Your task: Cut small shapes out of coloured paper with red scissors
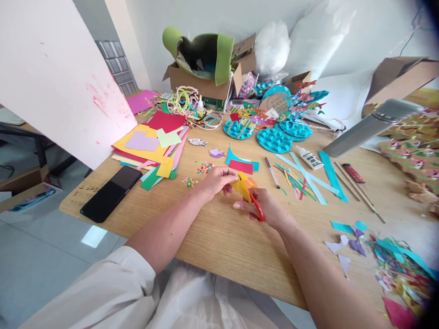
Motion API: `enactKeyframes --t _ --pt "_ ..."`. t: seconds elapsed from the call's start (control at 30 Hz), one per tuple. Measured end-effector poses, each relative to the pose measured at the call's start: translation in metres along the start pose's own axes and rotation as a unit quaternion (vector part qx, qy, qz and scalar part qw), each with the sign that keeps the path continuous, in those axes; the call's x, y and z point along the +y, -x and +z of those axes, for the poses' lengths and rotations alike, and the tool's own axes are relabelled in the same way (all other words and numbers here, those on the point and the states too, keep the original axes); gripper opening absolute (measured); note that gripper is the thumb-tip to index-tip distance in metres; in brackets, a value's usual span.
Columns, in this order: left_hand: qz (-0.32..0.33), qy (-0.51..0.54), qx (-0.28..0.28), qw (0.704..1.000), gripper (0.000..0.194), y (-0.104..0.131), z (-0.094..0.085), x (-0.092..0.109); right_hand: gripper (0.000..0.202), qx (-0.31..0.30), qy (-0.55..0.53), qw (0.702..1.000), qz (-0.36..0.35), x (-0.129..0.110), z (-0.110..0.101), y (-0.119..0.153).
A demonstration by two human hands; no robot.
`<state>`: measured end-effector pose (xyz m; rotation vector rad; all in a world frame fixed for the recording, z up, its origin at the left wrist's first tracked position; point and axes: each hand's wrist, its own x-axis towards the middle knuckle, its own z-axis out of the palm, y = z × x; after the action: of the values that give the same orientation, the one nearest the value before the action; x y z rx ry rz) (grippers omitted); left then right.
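Note:
My left hand (221,180) pinches a small piece of yellow paper (242,186) above the middle of the table. Red-handled scissors (257,208) are in my right hand (265,205), with their blades at the yellow paper and mostly hidden by it. Just beyond my hands lie a dark red paper piece (241,167) and a blue curved piece (234,154). A purple paper fish shape (216,153) rests to their left. Small piles of colored paper bits (205,168) sit close to my left hand.
Stacked colored paper (137,141) and a black phone (110,194) lie left. Blue decorated discs (278,139) stand at the back. A pen (272,172), paper strips (297,183), a glue bottle (309,158) and a grey tumbler (370,128) are right; scraps (401,269) lie near right.

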<state>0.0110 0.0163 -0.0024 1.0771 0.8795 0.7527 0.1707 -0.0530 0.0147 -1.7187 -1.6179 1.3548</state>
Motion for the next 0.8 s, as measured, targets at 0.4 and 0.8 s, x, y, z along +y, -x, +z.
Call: enactKeyframes --t 0.4,0.8 --pt "-0.001 0.02 -0.009 1.0 0.009 0.0 0.0 -0.001 0.053 -0.001 -0.017 1.0 -0.002 -0.002 0.001 0.001" --pt "0.026 0.088 0.01 0.996 0.019 0.0 -0.003 0.001 0.049 -0.085 0.001 0.996 -0.039 -0.01 -0.021 0.011"
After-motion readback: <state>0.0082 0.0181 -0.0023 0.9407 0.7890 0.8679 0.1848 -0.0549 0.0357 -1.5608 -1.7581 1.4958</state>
